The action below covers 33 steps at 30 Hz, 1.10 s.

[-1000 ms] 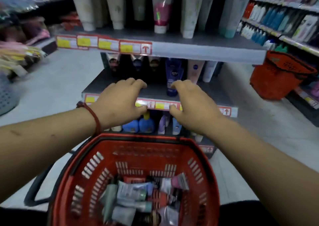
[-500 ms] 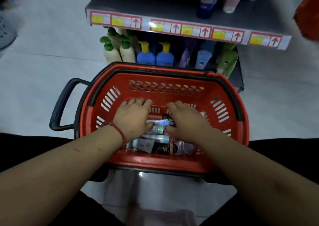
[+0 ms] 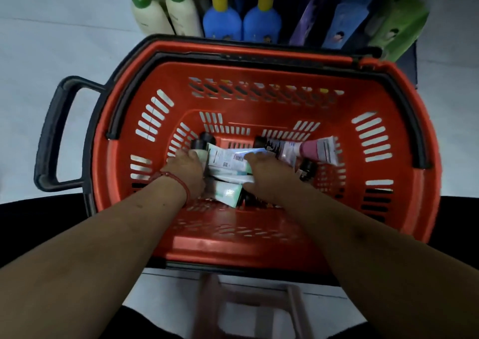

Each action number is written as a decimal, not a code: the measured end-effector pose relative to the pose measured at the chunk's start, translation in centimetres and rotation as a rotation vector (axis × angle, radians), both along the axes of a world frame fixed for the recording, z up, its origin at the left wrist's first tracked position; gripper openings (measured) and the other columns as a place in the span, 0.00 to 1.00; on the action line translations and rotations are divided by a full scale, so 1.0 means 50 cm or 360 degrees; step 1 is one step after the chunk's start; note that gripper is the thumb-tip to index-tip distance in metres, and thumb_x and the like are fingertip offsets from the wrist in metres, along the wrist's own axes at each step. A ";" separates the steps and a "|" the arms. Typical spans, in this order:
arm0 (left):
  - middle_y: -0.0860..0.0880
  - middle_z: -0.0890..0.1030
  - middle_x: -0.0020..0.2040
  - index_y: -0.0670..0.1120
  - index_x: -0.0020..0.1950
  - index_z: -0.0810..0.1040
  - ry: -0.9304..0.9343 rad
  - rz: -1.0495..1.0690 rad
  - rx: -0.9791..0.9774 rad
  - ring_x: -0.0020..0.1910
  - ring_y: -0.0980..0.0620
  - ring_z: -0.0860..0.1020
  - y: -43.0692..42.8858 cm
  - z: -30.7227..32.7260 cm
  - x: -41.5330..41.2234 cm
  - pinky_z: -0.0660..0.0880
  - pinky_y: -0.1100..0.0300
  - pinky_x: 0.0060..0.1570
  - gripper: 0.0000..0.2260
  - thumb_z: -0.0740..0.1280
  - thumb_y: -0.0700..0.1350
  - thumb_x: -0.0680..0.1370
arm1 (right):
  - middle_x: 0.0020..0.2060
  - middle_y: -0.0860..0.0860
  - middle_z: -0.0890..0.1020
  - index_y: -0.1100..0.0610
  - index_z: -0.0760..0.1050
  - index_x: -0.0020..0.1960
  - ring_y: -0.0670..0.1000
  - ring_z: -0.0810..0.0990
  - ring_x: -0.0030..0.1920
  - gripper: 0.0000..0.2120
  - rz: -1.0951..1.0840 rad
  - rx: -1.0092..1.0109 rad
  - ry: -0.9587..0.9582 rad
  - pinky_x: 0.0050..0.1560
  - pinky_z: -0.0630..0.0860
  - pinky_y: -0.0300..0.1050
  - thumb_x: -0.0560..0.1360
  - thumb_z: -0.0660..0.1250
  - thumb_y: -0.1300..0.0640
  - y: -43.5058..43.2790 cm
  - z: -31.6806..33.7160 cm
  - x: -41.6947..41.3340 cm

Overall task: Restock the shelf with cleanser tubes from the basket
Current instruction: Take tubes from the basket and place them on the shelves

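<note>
Head view: the red basket sits just near of the shelf bottles, likely to keep lifts short. Left hand and right hand lie on the cleanser tubes heaped at its bottom (fingers bent down); whether either grips one I cannot tell.

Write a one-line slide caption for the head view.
Left hand and right hand reach into the red basket onto the pile of cleanser tubes; blue pump bottles stand behind it.
</note>
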<state>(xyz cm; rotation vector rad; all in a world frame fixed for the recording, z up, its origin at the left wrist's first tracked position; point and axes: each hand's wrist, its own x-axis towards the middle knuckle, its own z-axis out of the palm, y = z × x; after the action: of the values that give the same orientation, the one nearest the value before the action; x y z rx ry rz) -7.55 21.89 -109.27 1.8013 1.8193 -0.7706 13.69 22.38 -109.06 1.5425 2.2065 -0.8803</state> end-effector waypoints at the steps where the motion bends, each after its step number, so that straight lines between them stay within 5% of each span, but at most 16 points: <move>1: 0.34 0.71 0.68 0.34 0.74 0.60 -0.0086 0.0131 -0.0025 0.65 0.34 0.74 0.007 -0.016 -0.003 0.74 0.44 0.61 0.32 0.66 0.51 0.78 | 0.69 0.57 0.73 0.55 0.63 0.76 0.60 0.75 0.65 0.33 0.0007 -0.0027 0.0028 0.61 0.77 0.56 0.76 0.69 0.46 0.007 -0.016 -0.016; 7: 0.30 0.71 0.69 0.32 0.77 0.49 -0.0409 0.0747 -0.0038 0.66 0.32 0.75 0.034 -0.086 -0.004 0.73 0.43 0.64 0.39 0.70 0.42 0.76 | 0.69 0.58 0.71 0.60 0.64 0.73 0.61 0.72 0.66 0.29 0.0074 0.0071 -0.0125 0.62 0.73 0.57 0.75 0.69 0.56 0.038 -0.086 -0.104; 14: 0.32 0.73 0.68 0.36 0.75 0.54 -0.0502 0.0943 -0.0056 0.66 0.34 0.75 0.058 -0.104 0.000 0.73 0.44 0.66 0.35 0.72 0.40 0.76 | 0.69 0.63 0.66 0.64 0.62 0.73 0.65 0.70 0.69 0.30 0.0199 0.0152 -0.0426 0.56 0.77 0.57 0.75 0.69 0.63 0.067 -0.111 -0.151; 17: 0.35 0.74 0.67 0.40 0.73 0.56 -0.0627 0.1001 -0.0018 0.64 0.35 0.76 0.066 -0.080 0.002 0.74 0.46 0.63 0.34 0.73 0.46 0.76 | 0.69 0.63 0.70 0.66 0.63 0.73 0.62 0.70 0.70 0.32 0.0041 -0.0007 -0.0177 0.62 0.72 0.51 0.76 0.71 0.54 0.083 -0.090 -0.139; 20: 0.39 0.75 0.66 0.42 0.75 0.57 -0.0747 0.1042 -0.0008 0.64 0.37 0.76 0.076 -0.022 0.003 0.71 0.52 0.54 0.34 0.71 0.52 0.78 | 0.61 0.61 0.78 0.66 0.74 0.65 0.60 0.77 0.64 0.22 -0.0522 -0.0244 0.0169 0.53 0.71 0.44 0.78 0.67 0.51 0.087 -0.046 -0.114; 23: 0.42 0.78 0.63 0.45 0.75 0.61 -0.0850 0.1104 -0.0069 0.60 0.40 0.77 0.088 0.057 0.010 0.74 0.52 0.54 0.31 0.70 0.51 0.76 | 0.46 0.61 0.82 0.66 0.79 0.52 0.57 0.84 0.45 0.14 -0.1098 -0.0479 0.0462 0.36 0.75 0.37 0.79 0.62 0.54 0.088 0.028 -0.079; 26: 0.44 0.80 0.56 0.48 0.69 0.68 -0.1009 0.1108 -0.0113 0.54 0.43 0.79 0.088 0.162 0.025 0.73 0.54 0.47 0.28 0.70 0.50 0.70 | 0.33 0.60 0.79 0.68 0.76 0.46 0.49 0.78 0.21 0.10 -0.1442 -0.0644 0.0768 0.22 0.69 0.34 0.78 0.62 0.60 0.077 0.136 -0.032; 29: 0.45 0.83 0.49 0.47 0.59 0.77 -0.1266 0.1175 -0.0015 0.45 0.44 0.82 0.093 0.260 0.051 0.79 0.54 0.44 0.24 0.73 0.53 0.65 | 0.35 0.61 0.79 0.68 0.77 0.53 0.54 0.79 0.24 0.12 -0.1544 -0.0691 0.1121 0.29 0.76 0.45 0.78 0.64 0.58 0.067 0.246 0.006; 33: 0.45 0.86 0.39 0.41 0.50 0.83 -0.1559 0.1285 0.0081 0.33 0.47 0.83 0.120 0.395 0.079 0.81 0.56 0.35 0.18 0.76 0.55 0.72 | 0.36 0.58 0.80 0.65 0.78 0.54 0.54 0.79 0.28 0.11 -0.1623 -0.0568 0.1451 0.28 0.77 0.45 0.80 0.64 0.56 0.089 0.383 0.041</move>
<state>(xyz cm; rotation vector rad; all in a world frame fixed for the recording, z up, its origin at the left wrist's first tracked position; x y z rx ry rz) -3.62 27.88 -89.51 0.9622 1.5910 0.4146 15.77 26.82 -89.90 2.3417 1.3204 -2.4978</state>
